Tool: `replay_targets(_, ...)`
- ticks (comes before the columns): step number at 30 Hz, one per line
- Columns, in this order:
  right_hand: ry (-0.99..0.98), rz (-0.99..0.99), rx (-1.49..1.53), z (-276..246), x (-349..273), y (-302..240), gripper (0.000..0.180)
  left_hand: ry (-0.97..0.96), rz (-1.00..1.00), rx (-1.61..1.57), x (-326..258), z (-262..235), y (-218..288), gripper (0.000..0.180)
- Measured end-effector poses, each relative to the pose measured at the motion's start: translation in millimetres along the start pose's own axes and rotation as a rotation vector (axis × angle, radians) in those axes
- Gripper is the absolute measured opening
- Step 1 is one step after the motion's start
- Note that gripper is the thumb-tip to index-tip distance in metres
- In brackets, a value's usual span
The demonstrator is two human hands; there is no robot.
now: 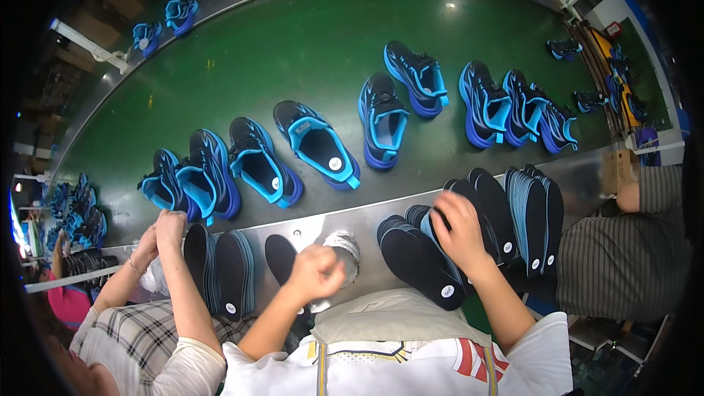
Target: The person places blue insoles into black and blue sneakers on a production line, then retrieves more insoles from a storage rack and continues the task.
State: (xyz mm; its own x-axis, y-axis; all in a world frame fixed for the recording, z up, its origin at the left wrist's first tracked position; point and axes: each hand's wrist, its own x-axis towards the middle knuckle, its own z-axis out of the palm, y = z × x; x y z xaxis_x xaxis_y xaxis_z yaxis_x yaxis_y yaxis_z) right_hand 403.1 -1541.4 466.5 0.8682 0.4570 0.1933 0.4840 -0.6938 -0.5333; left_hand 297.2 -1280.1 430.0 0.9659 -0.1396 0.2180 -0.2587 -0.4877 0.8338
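Across the lower middle of the frame, two bare hands are present over a steel desk strip point(367, 218) bordering a green conveyor belt point(242, 51). Left hand point(317, 276): fingers curled in, grip together; whether anything is held inside cannot be told. It lies just beside a silvery container point(352, 258), which it partly hides, and near a single black insole point(279, 255). Right hand point(460, 231): right of centre, fingers bent over the upper end of a fanned stack of black and blue insoles point(416, 257); whether the grip is clamped on an insole or merely over it cannot be told. This stack carries a round white label at its lower end. Further insole stacks point(539, 213) stand right of that hand, and two more piles point(235, 270) at lower left. Along the belt, above the hands, runs an uneven row of black-and-blue sneakers, toes toward the top of the frame. One sneaker point(323, 148) near the centre shows a round white label inside its heel; another point(383, 123) lies to its right. A pair of sneakers point(180, 17) sits at upper left. At left, a co-worker's hands point(170, 224) are by the sneaker point(165, 182) at the row's left end. At right, a person in a striped garment point(616, 257) is partly visible.
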Motion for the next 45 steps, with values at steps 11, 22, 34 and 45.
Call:
replay_targets(11,-0.249,0.16,-0.298,-16.2,-119.2,-32.6,0.059,-0.146,0.005,0.435,-5.6,33.3,26.8,0.036)
replay_targets(22,-0.188,0.16,-0.296,-19.7,-128.9,-23.9,0.058,0.129,0.114,0.406,-12.8,51.2,21.3,0.041)
replay_targets(34,0.054,0.37,0.402,-11.3,-133.6,-0.6,0.062,0.025,-0.049,0.61,-5.4,51.5,37.2,0.063)
replay_targets(45,0.068,0.355,0.649,-21.6,-115.2,10.7,0.042,0.022,-0.001,0.703,55.7,0.9,125.7,0.054)
